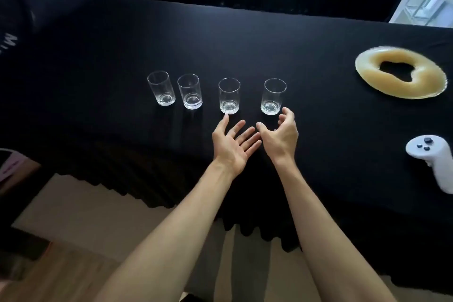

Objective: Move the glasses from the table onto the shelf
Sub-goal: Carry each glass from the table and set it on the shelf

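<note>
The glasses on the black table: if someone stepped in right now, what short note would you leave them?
Left hand: open, palm up, empty, fingertips just short of the third glass.
Right hand: open, curled, empty, close beside the rightmost glass but not gripping it.
Glasses: all four stand upright in a row on the table, including the leftmost glass and the second glass.
Done: nothing moved yet.
Left: carry all four to the shelf, which I cannot clearly identify in this view.

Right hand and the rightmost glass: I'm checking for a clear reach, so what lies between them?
Nothing. In the head view only bare black tablecloth shows between the open right hand and the rightmost glass, which stands upright just beyond its fingertips.
</note>
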A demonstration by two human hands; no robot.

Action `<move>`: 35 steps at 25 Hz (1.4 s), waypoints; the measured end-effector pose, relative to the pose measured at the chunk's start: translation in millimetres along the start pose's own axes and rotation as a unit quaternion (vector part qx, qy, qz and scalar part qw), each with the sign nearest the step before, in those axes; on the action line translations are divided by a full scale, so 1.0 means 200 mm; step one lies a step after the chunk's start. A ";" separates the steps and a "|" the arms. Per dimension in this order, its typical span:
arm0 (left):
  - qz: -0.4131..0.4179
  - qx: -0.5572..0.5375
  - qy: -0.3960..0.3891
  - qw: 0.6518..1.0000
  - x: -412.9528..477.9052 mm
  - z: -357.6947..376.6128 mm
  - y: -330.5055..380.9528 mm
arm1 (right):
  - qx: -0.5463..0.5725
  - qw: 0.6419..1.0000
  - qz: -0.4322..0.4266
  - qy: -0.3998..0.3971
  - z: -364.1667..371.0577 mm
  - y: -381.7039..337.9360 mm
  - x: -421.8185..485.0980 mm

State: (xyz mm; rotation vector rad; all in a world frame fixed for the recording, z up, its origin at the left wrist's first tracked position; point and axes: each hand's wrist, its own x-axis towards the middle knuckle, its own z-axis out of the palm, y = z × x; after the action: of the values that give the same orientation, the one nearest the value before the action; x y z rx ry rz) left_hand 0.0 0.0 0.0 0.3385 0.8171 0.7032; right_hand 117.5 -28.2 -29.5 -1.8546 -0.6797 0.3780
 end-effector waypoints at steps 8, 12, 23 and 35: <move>0.000 0.000 0.005 1.000 0.19 0.05 0.05 | -0.078 0.996 0.000 0.050 0.12 -0.01 0.31; -0.006 -0.005 0.014 1.000 0.23 0.07 0.05 | -0.061 0.997 -0.018 0.050 0.10 -0.02 0.31; 0.005 0.024 0.065 0.998 0.12 0.06 0.03 | -0.029 0.995 -0.094 -0.034 -0.02 -0.04 -0.11; 0.093 -0.014 0.127 0.988 -0.43 -0.32 0.27 | -0.006 0.969 -0.188 -0.161 0.22 -0.30 -0.58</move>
State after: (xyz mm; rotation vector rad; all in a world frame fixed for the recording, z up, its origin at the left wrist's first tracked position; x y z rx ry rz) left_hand -113.4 -18.7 33.0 0.3065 1.0247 0.9434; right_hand -14.4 -51.7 3.1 -1.6421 -1.2350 0.4271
